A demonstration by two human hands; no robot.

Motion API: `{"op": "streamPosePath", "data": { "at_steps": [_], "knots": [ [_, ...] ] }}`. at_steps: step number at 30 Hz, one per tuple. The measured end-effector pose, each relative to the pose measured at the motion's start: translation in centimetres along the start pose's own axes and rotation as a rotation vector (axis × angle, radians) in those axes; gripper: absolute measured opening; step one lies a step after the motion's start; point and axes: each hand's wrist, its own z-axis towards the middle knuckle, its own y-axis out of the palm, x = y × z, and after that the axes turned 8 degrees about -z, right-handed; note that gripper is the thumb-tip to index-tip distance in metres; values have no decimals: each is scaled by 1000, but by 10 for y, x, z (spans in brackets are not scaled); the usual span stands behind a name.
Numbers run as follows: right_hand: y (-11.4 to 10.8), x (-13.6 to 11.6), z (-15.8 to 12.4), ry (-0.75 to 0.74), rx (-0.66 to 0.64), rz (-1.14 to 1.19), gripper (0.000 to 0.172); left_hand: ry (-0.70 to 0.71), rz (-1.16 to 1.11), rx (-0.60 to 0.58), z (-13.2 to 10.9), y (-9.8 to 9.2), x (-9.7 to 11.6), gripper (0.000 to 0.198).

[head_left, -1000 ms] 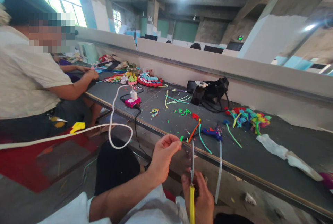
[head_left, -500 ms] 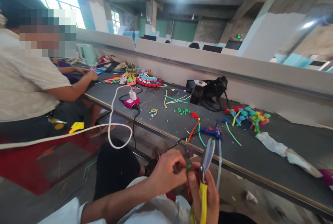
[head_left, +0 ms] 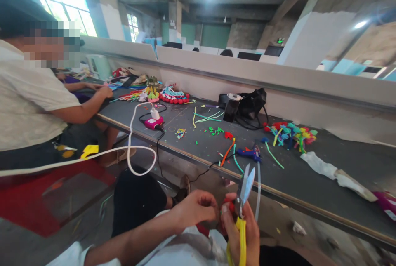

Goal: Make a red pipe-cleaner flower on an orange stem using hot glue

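Observation:
Yellow-handled scissors (head_left: 242,233) are gripped in my right hand (head_left: 252,237), blades pointing up and slightly parted. The same hand's thumb and fingers also pinch a small red fuzzy piece (head_left: 228,205), partly hidden by them. Just left of it, my left hand (head_left: 198,207) is closed with thumb and fingertips together. Whatever is between those fingertips, if anything, is too small to make out. Both hands are above my lap, in front of the table edge. Beyond them a blue glue gun (head_left: 250,154) lies on the dark table (head_left: 185,134).
Small green pieces (head_left: 215,131), coloured pipe cleaners (head_left: 208,117) and a fuzzy multicoloured bundle (head_left: 292,134) lie on the table. A black bag (head_left: 255,103) and a phone (head_left: 231,110) are behind. A white cable (head_left: 131,146) loops from a pink power strip (head_left: 154,122). A co-worker (head_left: 34,92) sits at left.
My left hand has drawn slightly left and down, away from my right hand. The green bit at its fingertips no longer shows there. The red piece and the parted scissor blades show more plainly.

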Motion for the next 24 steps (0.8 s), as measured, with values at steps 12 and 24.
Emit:
{"op": "streamPosePath", "data": {
  "at_steps": [12, 24],
  "knots": [
    [-4, -4, -1, 269, -106, 357, 35, 27, -241, 19, 1, 3, 10, 4],
    [6, 20, -17, -197, -15, -113, 22, 422, -443, 270, 10, 25, 34, 8]
  ]
}}
